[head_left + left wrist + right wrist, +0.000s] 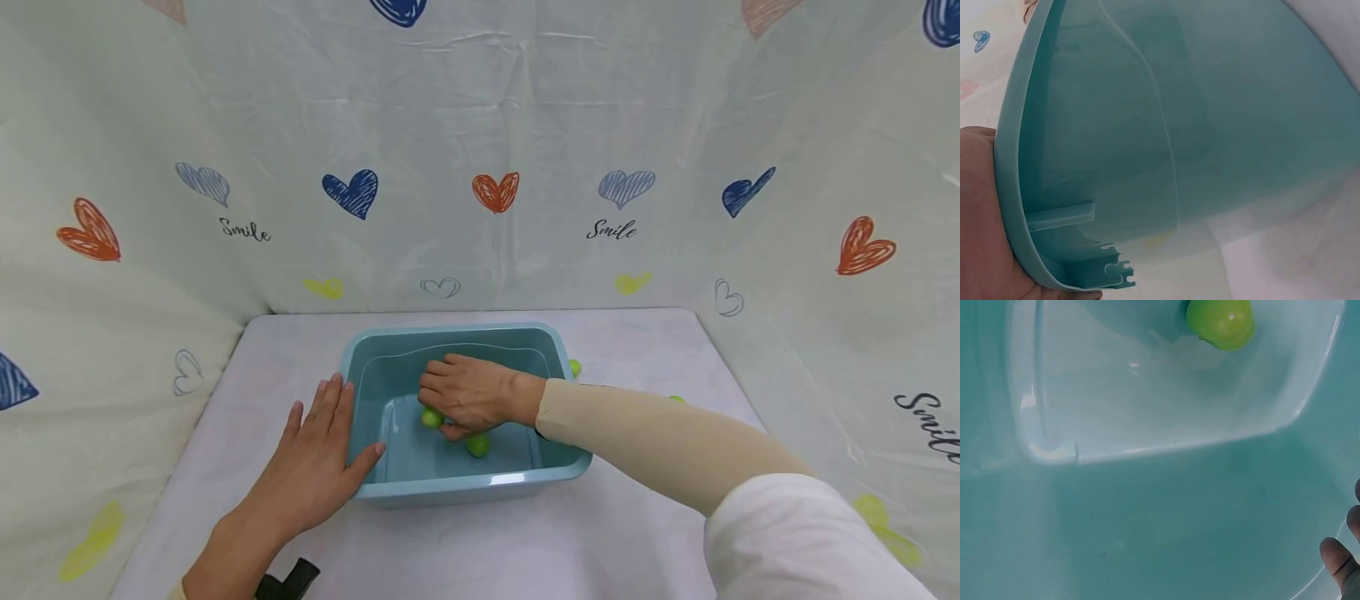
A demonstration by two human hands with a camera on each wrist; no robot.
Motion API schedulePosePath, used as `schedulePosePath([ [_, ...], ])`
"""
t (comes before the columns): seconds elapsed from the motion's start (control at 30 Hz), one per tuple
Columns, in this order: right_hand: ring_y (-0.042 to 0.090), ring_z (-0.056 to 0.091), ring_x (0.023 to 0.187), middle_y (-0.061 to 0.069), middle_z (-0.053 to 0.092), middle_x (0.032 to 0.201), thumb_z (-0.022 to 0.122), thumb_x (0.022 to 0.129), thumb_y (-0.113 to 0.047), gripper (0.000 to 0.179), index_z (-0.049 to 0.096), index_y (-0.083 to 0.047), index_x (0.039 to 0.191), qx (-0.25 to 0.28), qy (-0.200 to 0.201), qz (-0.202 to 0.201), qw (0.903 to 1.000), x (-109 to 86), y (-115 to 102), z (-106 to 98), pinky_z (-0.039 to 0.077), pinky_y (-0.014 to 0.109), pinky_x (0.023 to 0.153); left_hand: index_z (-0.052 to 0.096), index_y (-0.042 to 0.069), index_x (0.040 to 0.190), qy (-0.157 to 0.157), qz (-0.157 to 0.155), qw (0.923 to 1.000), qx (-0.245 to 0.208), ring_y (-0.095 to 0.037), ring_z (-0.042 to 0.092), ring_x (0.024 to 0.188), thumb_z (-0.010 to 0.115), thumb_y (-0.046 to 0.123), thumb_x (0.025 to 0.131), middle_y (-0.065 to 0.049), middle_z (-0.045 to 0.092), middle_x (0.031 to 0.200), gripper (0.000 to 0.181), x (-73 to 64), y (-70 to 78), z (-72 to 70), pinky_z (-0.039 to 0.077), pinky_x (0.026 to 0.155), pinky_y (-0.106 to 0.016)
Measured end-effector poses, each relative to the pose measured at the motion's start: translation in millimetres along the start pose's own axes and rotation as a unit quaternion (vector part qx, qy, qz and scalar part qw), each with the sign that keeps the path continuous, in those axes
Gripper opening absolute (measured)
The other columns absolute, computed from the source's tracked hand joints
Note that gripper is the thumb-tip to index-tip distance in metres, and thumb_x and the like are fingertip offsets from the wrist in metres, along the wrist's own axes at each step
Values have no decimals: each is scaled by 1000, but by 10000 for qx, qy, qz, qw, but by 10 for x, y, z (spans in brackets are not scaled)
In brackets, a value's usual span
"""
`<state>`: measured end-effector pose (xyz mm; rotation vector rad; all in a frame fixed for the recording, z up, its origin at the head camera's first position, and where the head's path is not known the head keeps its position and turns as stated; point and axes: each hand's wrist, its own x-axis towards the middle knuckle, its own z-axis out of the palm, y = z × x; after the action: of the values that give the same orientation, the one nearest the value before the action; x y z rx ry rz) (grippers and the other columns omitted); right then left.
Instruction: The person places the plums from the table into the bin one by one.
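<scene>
While our left hand is resting straight-fingered against the left side of the basin, our right hand is holding a green ball in curled fingers mid-frame, near a second ball, so we are probably gathering, next needing a lift.

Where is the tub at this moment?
In the head view, the tub stands on the table, just below the picture's centre, with the left hand at its left rim and the right hand inside it.
</scene>
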<state>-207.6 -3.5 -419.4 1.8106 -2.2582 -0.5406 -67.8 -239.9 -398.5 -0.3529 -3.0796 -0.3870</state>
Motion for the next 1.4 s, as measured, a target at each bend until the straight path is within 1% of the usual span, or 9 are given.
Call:
schedulePosePath([
  [0.37, 17, 45, 95, -4, 56, 108, 48, 93, -60, 46, 52, -18, 112, -49, -133, -9, 9999, -15, -4, -22, 40, 31, 78, 11, -4, 154, 21, 65, 10000, 9, -44, 15, 148, 41, 64, 96, -25, 9, 162, 95, -1, 0, -7, 14, 113, -69],
  [0.53, 16, 45, 95, -4, 56, 108, 46, 93, -60, 47, 52, -18, 111, -80, -138, 17, 9999, -28, -1, -26, 40, 31, 78, 12, -5, 154, 27, 79, 10000, 16, -44, 16, 148, 42, 64, 96, -25, 9, 162, 95, 2, 8, -12, 15, 113, -68],
  [0.73, 16, 46, 99, -4, 57, 112, 45, 94, -59, 45, 53, -18, 113, 46, -46, 127, 9999, -64, 31, -46, 42, 31, 80, 12, -5, 154, -15, 53, 10000, -69, -43, 14, 149, 41, 64, 96, -25, 7, 162, 95, 0, 17, -12, 18, 113, -67],
  [0.87, 16, 48, 99, -3, 57, 112, 43, 95, -57, 44, 54, -18, 113, 46, 194, 281, 9994, -118, 92, -104, 42, 31, 80, 12, -6, 153, -16, 45, 9999, -98, -44, 13, 149, 43, 62, 96, -25, 8, 162, 95, -1, 8, -9, 18, 113, -67],
  [1.03, 18, 48, 95, -2, 57, 107, 45, 95, -52, 41, 55, -16, 111, 177, 796, 644, 9946, -241, 234, -262, 40, 31, 77, 11, -6, 154, -65, 19, 9999, -109, -43, 11, 149, 43, 62, 96, -25, 6, 162, 95, -2, 2, -6, 17, 114, -66],
  [1.1, 18, 48, 95, -1, 58, 106, 47, 95, -50, 40, 56, -15, 112, 262, 1095, 849, 9900, -311, 314, -354, 40, 32, 78, 11, -5, 154, -76, 16, 9999, -74, -43, 11, 149, 42, 63, 96, -25, 6, 162, 95, -1, 5, -9, 16, 114, -66],
  [1.23, 20, 50, 99, 0, 59, 107, 51, 96, -44, 35, 58, -14, 112, 339, 1586, 1317, 9779, -507, 487, -542, 43, 34, 82, 12, -6, 154, 13, 59, 10000, 3, -44, 12, 149, 42, 63, 96, -26, 7, 162, 94, 2, 9, -11, 15, 115, -66],
  [1.3, 22, 50, 99, 1, 60, 107, 53, 96, -41, 32, 60, -13, 111, 339, 1739, 1547, 9720, -634, 565, -609, 43, 35, 82, 12, -6, 154, 10, 55, 10000, 27, -43, 11, 149, 42, 63, 96, -25, 7, 162, 94, 3, 4, -8, 14, 115, -65],
  [1.4, 24, 51, 102, 3, 61, 108, 56, 95, -39, 32, 61, -12, 111, 384, 1793, 1949, 9635, -865, 660, -649, 44, 37, 86, 13, -6, 153, 30, 63, 9999, 73, -44, 11, 149, 42, 63, 96, -26, 8, 162, 94, 1, 4, -1, 13, 116, -65],
])
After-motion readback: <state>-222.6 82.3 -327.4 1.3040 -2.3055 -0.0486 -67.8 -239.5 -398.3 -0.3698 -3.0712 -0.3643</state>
